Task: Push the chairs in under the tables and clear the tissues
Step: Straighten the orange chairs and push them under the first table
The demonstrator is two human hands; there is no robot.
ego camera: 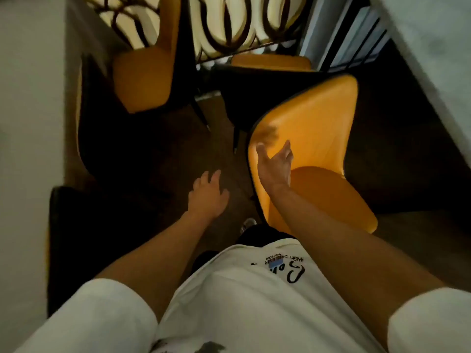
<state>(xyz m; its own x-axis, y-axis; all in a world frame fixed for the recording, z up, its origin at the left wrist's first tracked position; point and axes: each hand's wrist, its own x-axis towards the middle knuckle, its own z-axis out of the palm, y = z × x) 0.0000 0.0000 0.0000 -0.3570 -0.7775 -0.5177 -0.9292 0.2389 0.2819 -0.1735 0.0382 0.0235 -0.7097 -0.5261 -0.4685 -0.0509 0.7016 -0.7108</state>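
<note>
Dark wooden floor (216, 115) fills the middle of the frame, walled in by pale table edges at the left and upper right. At centre, the right hand (276, 165) is seen spread open, palm turned inward, against the curved back of an orange chair (313, 128); nothing is clasped, and whether the palm actually touches the shell cannot be told through the blur. The left hand (207, 196) hangs loose and empty over the floor, fingers relaxed, apart from any furniture. The near chair stands angled in the right-centre of the frame, its seat facing lower right, well out from the right table (433, 59). A second chair (142, 82) sits in the upper left, close beside the left table (28, 98), and a third chair (270, 62) shows only as a strip at upper centre before a patterned screen (221, 24). No tissues can be made out. The chair shell looks stiff, smooth and possibly slick, on thin dark legs, so it is judged moderately light but prone to twist if shoved from one side. A hold on the top rim of the back, both hands spread, is judged best for sliding it straight under the table.
</note>
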